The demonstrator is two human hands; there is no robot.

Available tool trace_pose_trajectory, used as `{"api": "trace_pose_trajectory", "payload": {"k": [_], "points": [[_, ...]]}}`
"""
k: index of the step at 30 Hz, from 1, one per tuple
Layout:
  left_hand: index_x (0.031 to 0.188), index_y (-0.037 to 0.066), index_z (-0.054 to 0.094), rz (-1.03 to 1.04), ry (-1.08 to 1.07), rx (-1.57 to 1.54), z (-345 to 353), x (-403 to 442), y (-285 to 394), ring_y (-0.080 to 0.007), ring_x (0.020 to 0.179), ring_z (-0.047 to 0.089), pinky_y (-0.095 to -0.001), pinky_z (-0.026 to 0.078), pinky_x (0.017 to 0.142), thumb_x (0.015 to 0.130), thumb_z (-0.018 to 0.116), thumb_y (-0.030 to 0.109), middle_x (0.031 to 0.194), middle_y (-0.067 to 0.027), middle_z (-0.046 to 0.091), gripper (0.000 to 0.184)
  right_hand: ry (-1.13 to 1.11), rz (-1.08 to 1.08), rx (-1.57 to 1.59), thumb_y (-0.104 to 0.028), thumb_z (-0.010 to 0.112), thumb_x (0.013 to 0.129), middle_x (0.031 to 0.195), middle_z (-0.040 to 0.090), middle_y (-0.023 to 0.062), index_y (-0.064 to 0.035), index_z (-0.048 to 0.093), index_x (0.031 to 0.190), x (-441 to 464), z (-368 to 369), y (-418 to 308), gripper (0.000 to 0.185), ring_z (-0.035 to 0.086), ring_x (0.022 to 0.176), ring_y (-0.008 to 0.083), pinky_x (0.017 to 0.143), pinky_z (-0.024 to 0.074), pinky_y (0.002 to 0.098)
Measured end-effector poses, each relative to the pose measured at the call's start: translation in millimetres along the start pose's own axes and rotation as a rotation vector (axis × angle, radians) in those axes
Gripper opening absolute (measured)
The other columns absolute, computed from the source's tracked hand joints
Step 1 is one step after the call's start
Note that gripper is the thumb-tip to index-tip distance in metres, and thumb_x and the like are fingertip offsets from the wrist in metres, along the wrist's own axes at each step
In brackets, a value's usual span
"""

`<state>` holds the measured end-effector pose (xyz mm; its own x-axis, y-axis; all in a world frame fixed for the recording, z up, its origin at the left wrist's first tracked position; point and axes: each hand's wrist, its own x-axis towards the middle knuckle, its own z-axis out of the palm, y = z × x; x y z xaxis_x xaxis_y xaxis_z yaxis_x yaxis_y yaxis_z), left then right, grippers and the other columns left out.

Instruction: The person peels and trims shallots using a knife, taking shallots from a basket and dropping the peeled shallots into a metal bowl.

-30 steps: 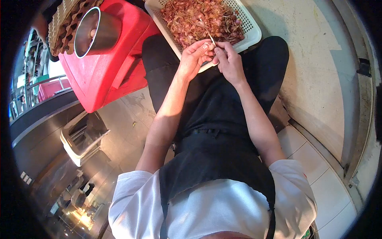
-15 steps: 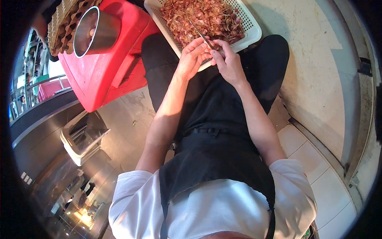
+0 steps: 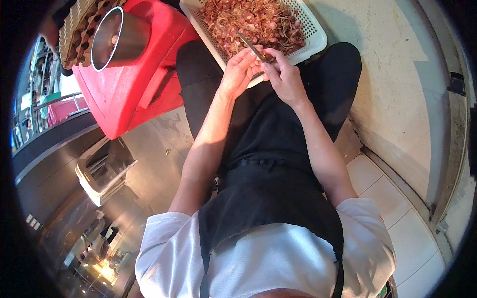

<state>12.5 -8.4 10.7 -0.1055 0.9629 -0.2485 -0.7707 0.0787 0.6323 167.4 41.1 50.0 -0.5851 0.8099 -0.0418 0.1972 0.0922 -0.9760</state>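
My right hand (image 3: 283,77) is closed on a small knife (image 3: 249,44), whose blade points up and to the left. My left hand (image 3: 241,72) meets it at the fingertips, closed on a small pale piece, probably a shallot, that is mostly hidden by the fingers. Both hands are above the near edge of a white perforated basket (image 3: 314,38). Reddish shallots and loose skins (image 3: 248,22) fill the basket, which lies between my knees.
On a red plastic bin (image 3: 119,97) at the left stands a metal pot (image 3: 131,42) with a few pale pieces inside, beside egg trays (image 3: 79,37). A white-framed chair (image 3: 92,184) is at lower left. A wall (image 3: 397,94) rises at right.
The knife blade has turned from nearly upright to a tilt toward the left, lying across the left fingertips. Both hands have otherwise stayed in nearly the same place.
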Motion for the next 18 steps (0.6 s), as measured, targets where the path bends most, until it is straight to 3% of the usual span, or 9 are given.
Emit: {"api": "trace_pose_trajectory", "payload": {"k": [12,18], "points": [[0.117,-0.006,0.059,-0.022,-0.036,0.011,-6,0,-2,-0.0183,0.085,0.065,-0.033,0.056,0.078,0.099,0.053,0.012,0.098,-0.0099,0.067,0.026,0.042,-0.062,-0.111,-0.016,0.056,0.097,0.077,0.069,0.0107,-0.0031,0.054,0.121,2,4,13,0.027,0.067,0.069,0.0152,0.063,0.0521,0.03],[0.118,-0.006,0.059,-0.046,-0.081,-0.004,-6,1,-2,-0.0181,0.084,0.064,-0.0326,0.056,0.079,0.099,0.053,0.012,0.099,-0.0106,0.066,0.027,0.128,-0.06,0.091,-0.016,0.054,0.098,0.07,0.065,0.0045,-0.0031,0.058,0.116,3,7,16,0.022,0.057,0.056,0.008,0.051,0.0459,0.0245]]}}
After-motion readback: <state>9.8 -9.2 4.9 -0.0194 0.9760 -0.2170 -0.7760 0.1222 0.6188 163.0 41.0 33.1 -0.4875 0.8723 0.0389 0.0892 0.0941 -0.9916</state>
